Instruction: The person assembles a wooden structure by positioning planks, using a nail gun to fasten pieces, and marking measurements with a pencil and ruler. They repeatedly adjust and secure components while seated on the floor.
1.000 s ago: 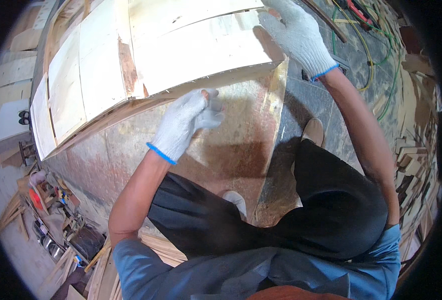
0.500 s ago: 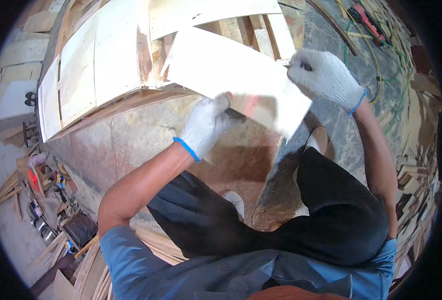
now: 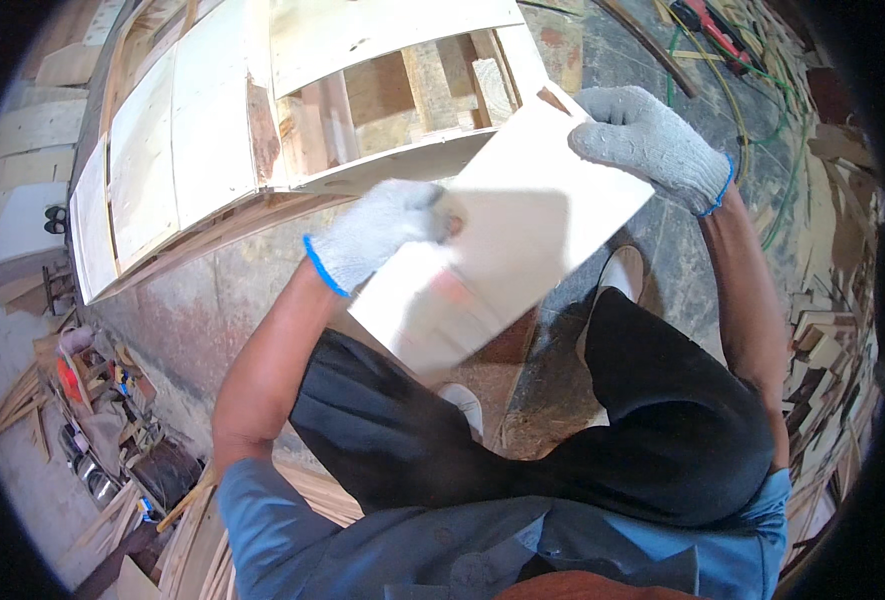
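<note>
A pale rectangular thin wooden panel point(image 3: 522, 240) is held slantwise in front of me, its lower left end above my knees. My right hand point(image 3: 652, 145), in a white knitted glove with a blue cuff, grips its upper right end, thumb on the face and fingers behind. At the left long edge, my left hand point(image 3: 387, 225), gloved alike, is closed on the panel; its fingertips are slightly blurred. Beyond the panel lies a wooden frame point(image 3: 417, 90) partly covered with pale sheets, with slats showing through an uncovered opening.
At the upper right lie a red tool point(image 3: 717, 35), hoses point(image 3: 742, 150) and a dark bar point(image 3: 647, 45) on the floor. Wood offcuts point(image 3: 822, 350) are heaped at the right. Tools and a black container point(image 3: 167, 465) clutter the lower left, near long wooden strips point(image 3: 197, 545).
The panel has swung away from the frame's opening and turned, its left end coming down toward my knees. More slats show. My left hand moved slightly left, and both hands kept hold.
</note>
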Motion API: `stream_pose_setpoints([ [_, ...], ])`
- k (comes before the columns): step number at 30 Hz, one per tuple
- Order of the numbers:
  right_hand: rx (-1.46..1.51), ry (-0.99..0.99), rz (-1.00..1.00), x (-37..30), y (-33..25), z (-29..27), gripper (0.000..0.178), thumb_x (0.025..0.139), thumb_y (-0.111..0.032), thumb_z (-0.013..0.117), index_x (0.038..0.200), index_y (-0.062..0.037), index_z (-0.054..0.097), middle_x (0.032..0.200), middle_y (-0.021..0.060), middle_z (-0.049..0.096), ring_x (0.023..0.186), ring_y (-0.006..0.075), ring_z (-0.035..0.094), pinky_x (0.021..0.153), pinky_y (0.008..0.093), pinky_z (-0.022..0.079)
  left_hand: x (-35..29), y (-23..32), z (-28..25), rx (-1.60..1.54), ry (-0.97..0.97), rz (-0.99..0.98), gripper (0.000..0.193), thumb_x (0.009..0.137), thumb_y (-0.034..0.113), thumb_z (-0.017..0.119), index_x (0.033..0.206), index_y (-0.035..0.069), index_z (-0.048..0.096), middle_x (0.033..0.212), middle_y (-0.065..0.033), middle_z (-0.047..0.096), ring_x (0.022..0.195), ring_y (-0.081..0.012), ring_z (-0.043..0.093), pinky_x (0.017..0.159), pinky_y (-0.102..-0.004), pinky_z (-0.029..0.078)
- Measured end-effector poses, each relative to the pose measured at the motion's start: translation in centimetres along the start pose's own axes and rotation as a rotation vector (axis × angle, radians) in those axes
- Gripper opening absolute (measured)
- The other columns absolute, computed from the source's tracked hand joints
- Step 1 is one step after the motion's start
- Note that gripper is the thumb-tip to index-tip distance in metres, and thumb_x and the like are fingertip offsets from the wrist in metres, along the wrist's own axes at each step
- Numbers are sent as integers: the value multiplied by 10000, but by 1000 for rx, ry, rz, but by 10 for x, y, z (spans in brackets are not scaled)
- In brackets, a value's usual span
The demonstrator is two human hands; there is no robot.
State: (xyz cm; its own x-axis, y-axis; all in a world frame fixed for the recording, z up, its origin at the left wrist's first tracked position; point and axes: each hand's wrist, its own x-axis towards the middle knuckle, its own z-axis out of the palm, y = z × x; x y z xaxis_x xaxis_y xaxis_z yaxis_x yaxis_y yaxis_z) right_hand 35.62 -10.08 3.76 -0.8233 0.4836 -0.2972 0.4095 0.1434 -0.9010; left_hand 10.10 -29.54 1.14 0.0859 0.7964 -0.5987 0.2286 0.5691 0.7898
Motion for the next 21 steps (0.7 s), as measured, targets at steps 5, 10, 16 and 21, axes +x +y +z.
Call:
stream_pose_setpoints([
  [5, 192, 287, 17, 8, 10, 5, 502, 919, -408, 687, 1173, 24, 657, 850, 96, 714, 699, 147, 687, 610, 287, 562, -29, 22, -15, 482, 684, 543, 416, 852, 241, 726, 1200, 18, 671, 1187, -193, 678, 1111, -282, 666, 900, -350, 551],
  [10, 532, 443, 68, 35, 36, 3, 347, 960, -252, 657, 1165, 28, 648, 985, 74, 705, 810, 124, 681, 722, 273, 547, -31, 37, 20, 1037, 731, 774, 637, 790, 215, 766, 1387, 85, 585, 1385, -216, 563, 1340, -384, 496, 1140, -497, 381],
  [16, 604, 464, 104, 57, 35, 23, 351, 948, -235, 679, 1174, 31, 639, 1059, 82, 693, 918, 142, 660, 820, 287, 531, -16, 4, 6, 1077, 842, 700, 577, 779, 137, 720, 1343, 84, 609, 1376, -179, 574, 1313, -365, 515, 1141, -467, 382],
  [21, 578, 413, 83, 62, 27, 26, 369, 946, -243, 681, 1181, 41, 643, 1061, 82, 694, 921, 146, 659, 825, 292, 531, -15, -4, -3, 1100, 899, 730, 583, 762, 141, 736, 1328, 77, 607, 1333, -179, 588, 1264, -356, 543, 1110, -473, 406],
])
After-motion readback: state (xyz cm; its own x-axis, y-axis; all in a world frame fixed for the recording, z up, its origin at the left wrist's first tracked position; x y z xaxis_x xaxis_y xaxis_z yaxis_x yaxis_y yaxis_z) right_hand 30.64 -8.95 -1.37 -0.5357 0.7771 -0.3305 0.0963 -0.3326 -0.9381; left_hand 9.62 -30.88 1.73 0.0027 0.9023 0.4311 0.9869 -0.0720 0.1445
